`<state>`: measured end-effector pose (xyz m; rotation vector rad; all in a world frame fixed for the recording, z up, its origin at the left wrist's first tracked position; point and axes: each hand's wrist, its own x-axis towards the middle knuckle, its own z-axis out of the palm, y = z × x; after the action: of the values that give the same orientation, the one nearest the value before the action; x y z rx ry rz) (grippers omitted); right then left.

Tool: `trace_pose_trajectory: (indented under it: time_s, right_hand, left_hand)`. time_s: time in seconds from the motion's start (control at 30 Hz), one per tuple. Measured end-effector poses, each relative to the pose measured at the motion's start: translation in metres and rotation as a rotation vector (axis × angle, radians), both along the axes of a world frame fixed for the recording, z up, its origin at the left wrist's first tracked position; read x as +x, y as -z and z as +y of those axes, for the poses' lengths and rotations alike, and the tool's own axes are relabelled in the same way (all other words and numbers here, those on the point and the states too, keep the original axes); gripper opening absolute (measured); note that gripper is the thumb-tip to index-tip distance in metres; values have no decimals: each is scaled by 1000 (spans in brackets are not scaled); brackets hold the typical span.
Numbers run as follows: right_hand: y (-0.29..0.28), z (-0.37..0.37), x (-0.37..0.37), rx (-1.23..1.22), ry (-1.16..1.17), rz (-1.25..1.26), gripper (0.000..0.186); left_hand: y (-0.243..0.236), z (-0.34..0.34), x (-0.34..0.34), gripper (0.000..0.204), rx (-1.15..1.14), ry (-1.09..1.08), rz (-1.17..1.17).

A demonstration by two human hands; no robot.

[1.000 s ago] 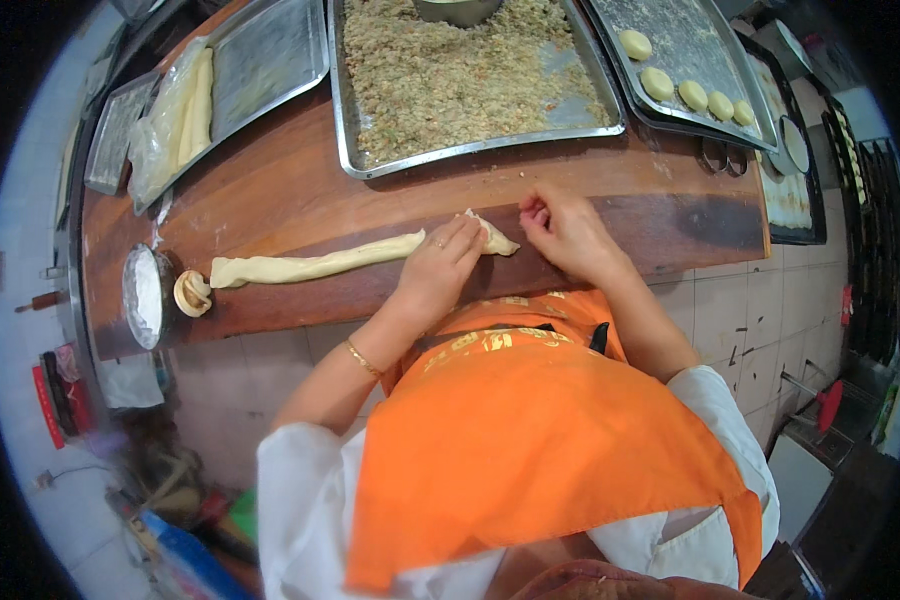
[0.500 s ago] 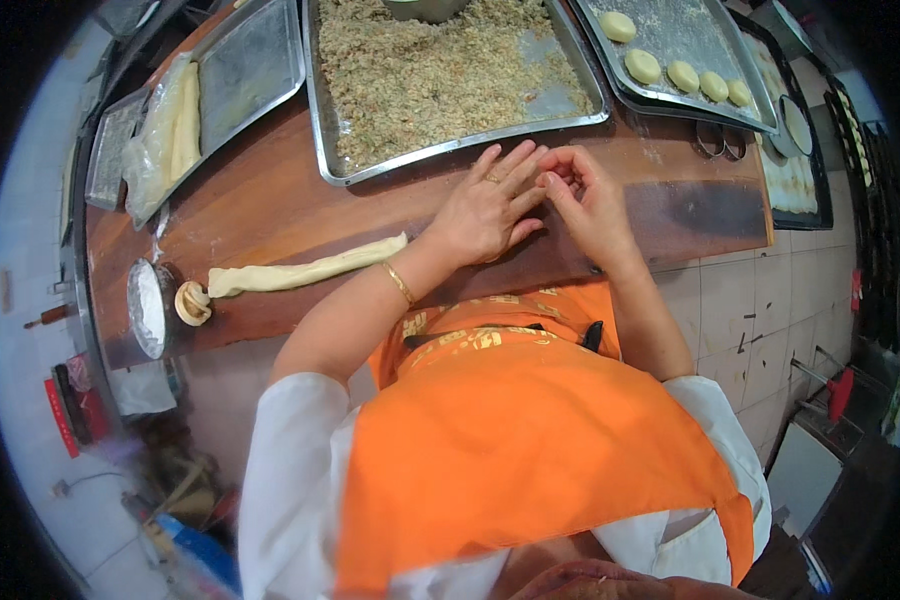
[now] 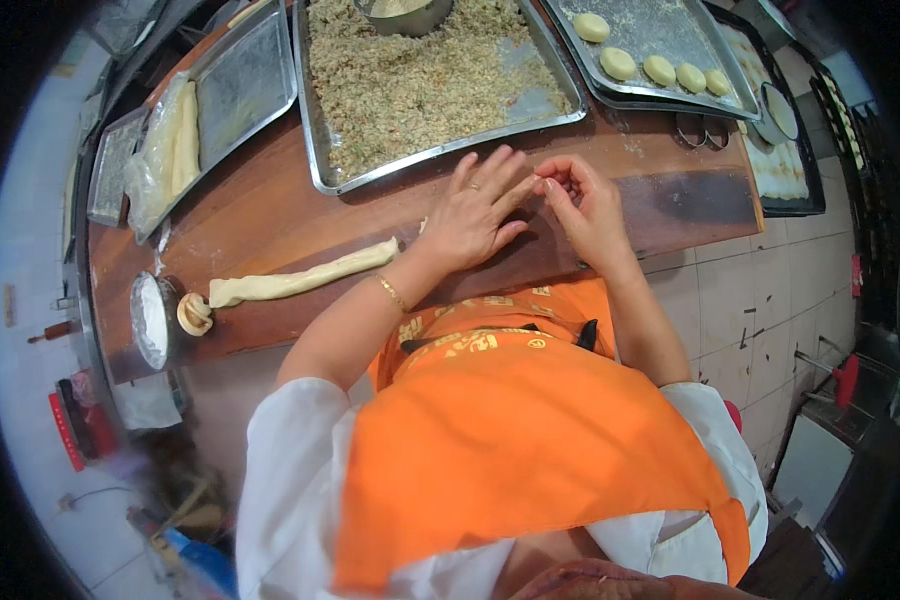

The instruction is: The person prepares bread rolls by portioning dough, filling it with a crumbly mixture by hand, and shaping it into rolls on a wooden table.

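My left hand is palm down over the wooden table, fingers spread, with a ring on one finger and a gold bracelet at the wrist. At its index fingertip my right hand is closed, thumb and finger pinched together; any small bit between them is too small to make out. A long pale dough rope lies left of my left wrist, its right end close to the forearm. By the rope's left end sits a coiled dough piece, touching or nearly touching a metal bowl of white flour.
Beyond my hands stands a large tray of crumbly filling with a metal bowl in it. At right, a tray bears several round dough pieces, with ring cutters near it. Plastic-covered dough lies left.
My left hand's fingers have spread wider, and its index finger now reaches into the right hand's pinch. The view has shifted slightly; the dough and trays stay put.
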<state>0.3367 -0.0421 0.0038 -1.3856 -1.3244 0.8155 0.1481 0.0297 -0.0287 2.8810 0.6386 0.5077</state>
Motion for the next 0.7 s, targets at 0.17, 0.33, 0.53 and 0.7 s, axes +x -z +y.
trace_pose_trajectory:
  time_s: [0.17, 0.33, 0.53, 0.7]
  right_hand:
    - [-10, 19, -30, 116, -69, -31, 14]
    - [-19, 52, -18, 201, -96, -304, 18]
    - [2, 147, 33, 133, 5, -896, 31]
    - [32, 218, 11, -312, -59, -1021, 36]
  left_hand:
    - [14, 10, -5, 60, -201, -19, -78]
    - [-1, -18, -35, 53, -208, -209, -186]
    - [17, -35, -65, 43, -165, -286, -132]
    - [2, -25, -68, 20, -200, -268, -326]
